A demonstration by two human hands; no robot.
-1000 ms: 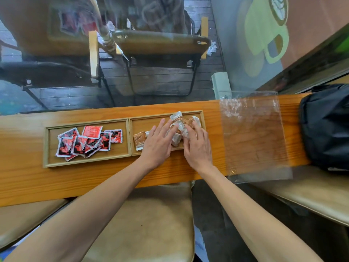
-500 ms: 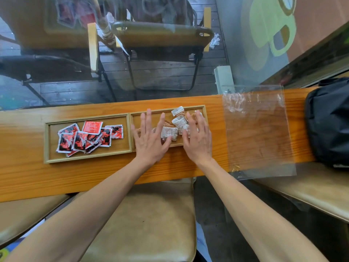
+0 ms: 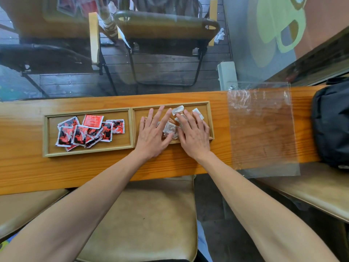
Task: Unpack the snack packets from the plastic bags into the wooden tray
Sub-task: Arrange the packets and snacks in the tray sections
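Observation:
A wooden tray [image 3: 132, 127] with two compartments lies on the long wooden counter. Its left compartment holds several red, black and white snack packets [image 3: 88, 132]. In the right compartment lie several clear-wrapped brown snacks [image 3: 171, 128]. My left hand [image 3: 154, 135] rests flat on them with fingers spread and straight. My right hand [image 3: 193, 133] lies flat beside it over the right part of the pile, fingers straight. One wrapped piece [image 3: 177, 110] shows beyond my fingertips. An empty clear plastic bag [image 3: 262, 129] lies flat on the counter right of the tray.
A black bag [image 3: 332, 123] sits at the counter's right end. Tan padded stools [image 3: 143, 220] stand below the counter's near edge. A glass pane rises behind the counter, with chairs beyond it. Bare counter [image 3: 20, 133] stretches left of the tray.
Both hands have shifted slightly over the wrapped snacks in the right compartment, moving closer together. The left hand has slid right from the compartment's left part onto the pile.

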